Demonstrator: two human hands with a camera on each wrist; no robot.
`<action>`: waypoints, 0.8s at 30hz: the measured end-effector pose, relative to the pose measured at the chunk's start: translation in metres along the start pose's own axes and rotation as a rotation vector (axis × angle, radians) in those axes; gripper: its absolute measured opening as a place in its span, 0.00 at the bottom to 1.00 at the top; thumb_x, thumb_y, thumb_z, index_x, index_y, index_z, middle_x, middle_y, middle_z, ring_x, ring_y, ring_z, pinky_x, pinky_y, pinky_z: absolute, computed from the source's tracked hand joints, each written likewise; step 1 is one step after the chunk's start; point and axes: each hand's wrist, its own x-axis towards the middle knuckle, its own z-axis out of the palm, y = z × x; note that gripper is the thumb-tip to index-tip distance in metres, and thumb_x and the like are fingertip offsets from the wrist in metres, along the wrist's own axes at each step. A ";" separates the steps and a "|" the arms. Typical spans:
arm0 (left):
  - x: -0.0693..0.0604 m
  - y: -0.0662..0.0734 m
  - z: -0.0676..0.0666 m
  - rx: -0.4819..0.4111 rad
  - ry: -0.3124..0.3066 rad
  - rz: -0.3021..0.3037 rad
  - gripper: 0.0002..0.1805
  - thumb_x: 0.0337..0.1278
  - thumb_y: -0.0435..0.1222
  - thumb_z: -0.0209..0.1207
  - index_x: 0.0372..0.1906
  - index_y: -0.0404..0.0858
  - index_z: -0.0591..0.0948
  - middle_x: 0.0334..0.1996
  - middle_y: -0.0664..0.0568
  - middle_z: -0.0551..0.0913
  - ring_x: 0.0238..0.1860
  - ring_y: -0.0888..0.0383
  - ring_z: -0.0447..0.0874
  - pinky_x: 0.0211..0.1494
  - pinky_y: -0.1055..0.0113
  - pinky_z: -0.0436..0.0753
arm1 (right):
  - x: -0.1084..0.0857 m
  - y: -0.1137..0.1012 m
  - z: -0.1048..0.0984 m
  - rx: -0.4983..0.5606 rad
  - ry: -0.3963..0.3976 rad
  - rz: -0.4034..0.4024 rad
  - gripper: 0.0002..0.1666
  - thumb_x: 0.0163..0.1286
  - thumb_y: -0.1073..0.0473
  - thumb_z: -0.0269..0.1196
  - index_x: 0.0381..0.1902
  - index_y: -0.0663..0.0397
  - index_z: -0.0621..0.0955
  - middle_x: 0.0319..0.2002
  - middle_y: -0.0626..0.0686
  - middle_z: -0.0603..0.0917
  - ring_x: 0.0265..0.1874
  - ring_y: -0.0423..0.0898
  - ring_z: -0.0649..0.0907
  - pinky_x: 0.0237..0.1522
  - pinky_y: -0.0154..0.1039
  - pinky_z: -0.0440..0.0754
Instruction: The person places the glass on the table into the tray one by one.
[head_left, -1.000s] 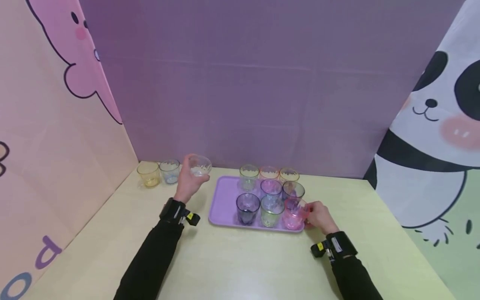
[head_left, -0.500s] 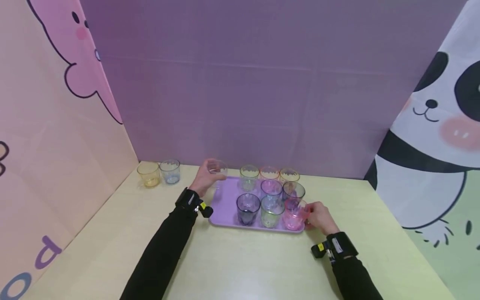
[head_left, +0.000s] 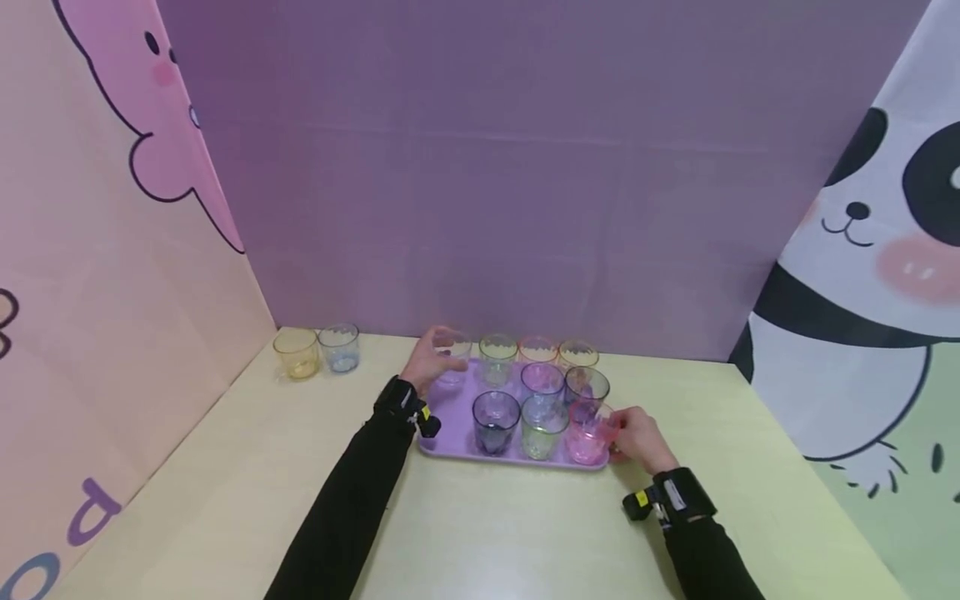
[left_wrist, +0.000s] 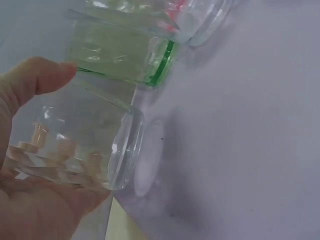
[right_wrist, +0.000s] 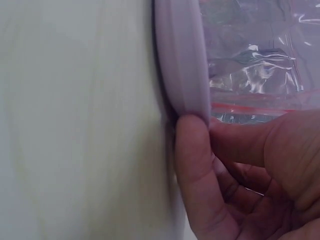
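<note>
My left hand grips a clear glass over the back left corner of the purple tray. In the left wrist view the fingers wrap its side, and its base is at or just above the tray surface; I cannot tell if they touch. A green-tinted glass stands right beside it. At the tray's front right corner, my right hand pinches the rim between thumb and finger. Close by that hand stands a pink glass on the tray.
More glasses fill the tray's middle and right, among them a dark grey glass and a purple-rimmed glass. At the table's back left stand a yellow glass and a bluish glass. A purple backdrop rises behind.
The left hand has carried the clear glass rightward and lower, from left of the tray to over its back left corner. My right hand has stayed at the tray's corner.
</note>
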 end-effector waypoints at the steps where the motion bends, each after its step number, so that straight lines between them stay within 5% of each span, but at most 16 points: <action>1: 0.000 -0.001 0.000 0.007 0.002 0.005 0.45 0.39 0.22 0.70 0.67 0.38 0.64 0.67 0.37 0.69 0.68 0.37 0.66 0.65 0.49 0.75 | 0.000 0.000 0.000 0.000 -0.001 -0.004 0.08 0.60 0.75 0.56 0.37 0.72 0.80 0.33 0.63 0.82 0.27 0.49 0.83 0.27 0.40 0.87; 15: 0.000 -0.002 0.010 0.297 0.061 0.062 0.45 0.43 0.30 0.72 0.69 0.32 0.62 0.63 0.31 0.71 0.64 0.37 0.71 0.63 0.48 0.75 | -0.001 0.002 0.003 -0.002 0.014 -0.008 0.08 0.57 0.77 0.54 0.32 0.69 0.80 0.29 0.60 0.81 0.24 0.47 0.83 0.26 0.39 0.87; 24: -0.001 -0.003 0.009 0.290 0.068 0.063 0.46 0.44 0.31 0.72 0.71 0.33 0.62 0.65 0.30 0.71 0.66 0.37 0.70 0.64 0.48 0.75 | 0.002 0.004 0.001 -0.025 0.022 -0.019 0.06 0.58 0.75 0.56 0.29 0.66 0.80 0.29 0.59 0.82 0.25 0.47 0.82 0.25 0.39 0.86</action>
